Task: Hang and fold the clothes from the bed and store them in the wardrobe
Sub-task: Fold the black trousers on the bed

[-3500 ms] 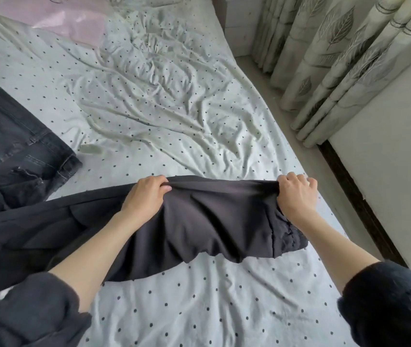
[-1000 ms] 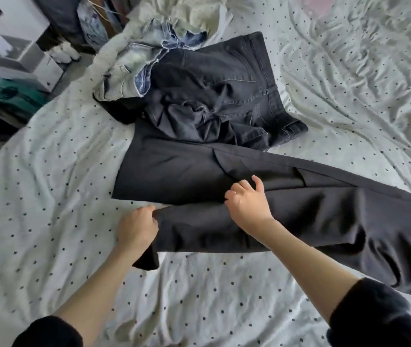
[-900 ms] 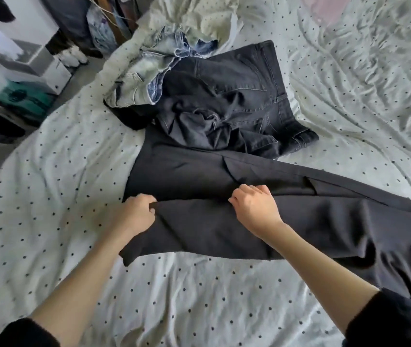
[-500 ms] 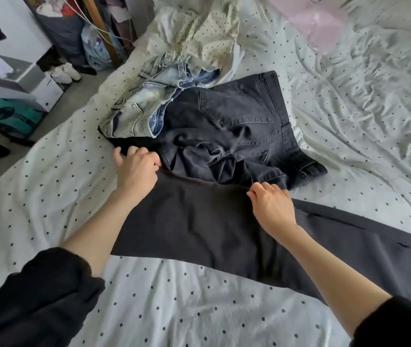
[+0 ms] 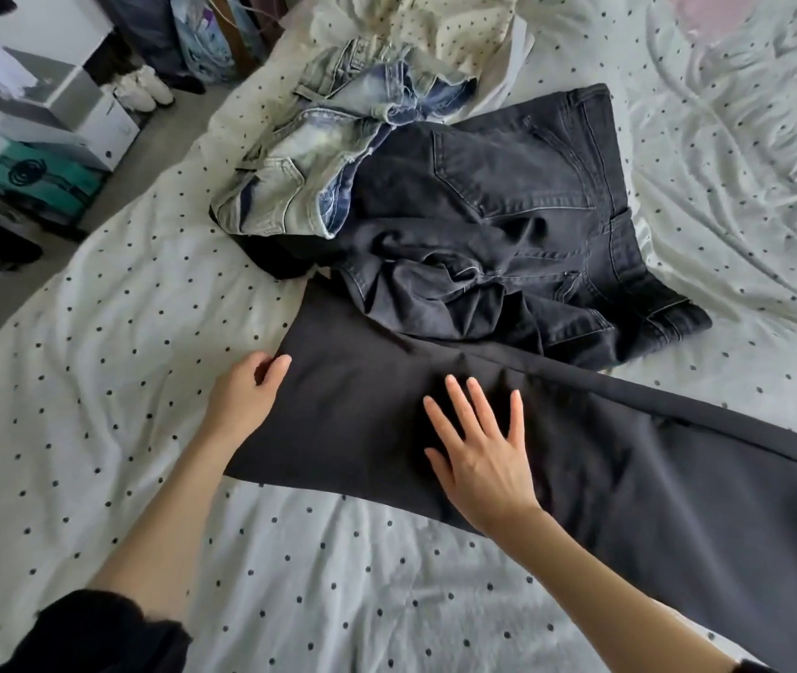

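- The black trousers (image 5: 581, 459) lie flat across the bed (image 5: 95, 332), their upper edge tucked under the dark jeans (image 5: 508, 225).
- The right hand (image 5: 481, 459) presses on the trousers with fingers spread flat; the left hand (image 5: 246, 395), fingers loosely curled, touches the trousers' end edge.
- Smooth outward from the trousers' middle, keeping the edges aligned before folding.
- Pale jeans (image 5: 319, 157) lie just beyond the dark jeans.

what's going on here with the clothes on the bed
A person is laying dark trousers flat across the polka-dot bed sheet. The right hand presses on them with fingers spread, apparently smoothing the fabric, while the left hand rests at the trousers' left edge. Just beyond, dark jeans lie crumpled and partly on the trousers, with light-wash jeans beside them. Nothing here looks folded yet.
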`<state>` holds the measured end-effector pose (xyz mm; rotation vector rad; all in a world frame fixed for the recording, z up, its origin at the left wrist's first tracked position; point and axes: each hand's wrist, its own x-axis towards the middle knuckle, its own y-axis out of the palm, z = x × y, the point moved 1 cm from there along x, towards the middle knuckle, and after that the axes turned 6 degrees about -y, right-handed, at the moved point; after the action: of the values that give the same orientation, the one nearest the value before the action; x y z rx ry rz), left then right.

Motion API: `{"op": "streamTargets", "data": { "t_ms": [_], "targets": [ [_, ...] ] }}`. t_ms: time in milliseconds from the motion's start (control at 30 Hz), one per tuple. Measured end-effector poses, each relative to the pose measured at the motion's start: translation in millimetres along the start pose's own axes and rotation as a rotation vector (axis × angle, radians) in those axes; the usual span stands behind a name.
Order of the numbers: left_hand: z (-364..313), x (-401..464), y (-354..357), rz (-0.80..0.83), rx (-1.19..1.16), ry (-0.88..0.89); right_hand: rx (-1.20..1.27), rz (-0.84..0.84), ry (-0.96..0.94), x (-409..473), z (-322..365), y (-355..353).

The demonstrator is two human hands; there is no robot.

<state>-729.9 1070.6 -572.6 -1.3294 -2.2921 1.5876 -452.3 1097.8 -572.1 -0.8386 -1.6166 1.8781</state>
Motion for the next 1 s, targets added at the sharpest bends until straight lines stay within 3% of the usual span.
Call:
{"op": "streamTargets", "data": {
  "t_ms": [133,300,467,667,800,900,1000],
  "targets": [
    [10,-14,4,0.016,0.018,0.016,0.013,0.075,0.042,4,2,6],
    [27,-33,6,-0.095,-0.018,0.077,0.003,0.053,-0.01,-2,3,5],
    [56,-46,-18,-0.118,0.088,0.007,0.027,0.036,-0.014,-11,20,-2],
    [67,-53,-13,-0.143,0.261,-0.1,0.051,-0.039,0.093,-17,-2,-5],
    [52,-54,-3,-0.256,0.157,-0.097,0.06,-0.047,0.243,-13,-28,-12],
    [22,-54,5,-0.405,0.284,0.202,0.163,0.066,0.336,0,-43,-16],
    [-22,-56,29,-0.309,0.413,0.632,0.205,0.073,0.324,13,-48,-18]
  ]
}}
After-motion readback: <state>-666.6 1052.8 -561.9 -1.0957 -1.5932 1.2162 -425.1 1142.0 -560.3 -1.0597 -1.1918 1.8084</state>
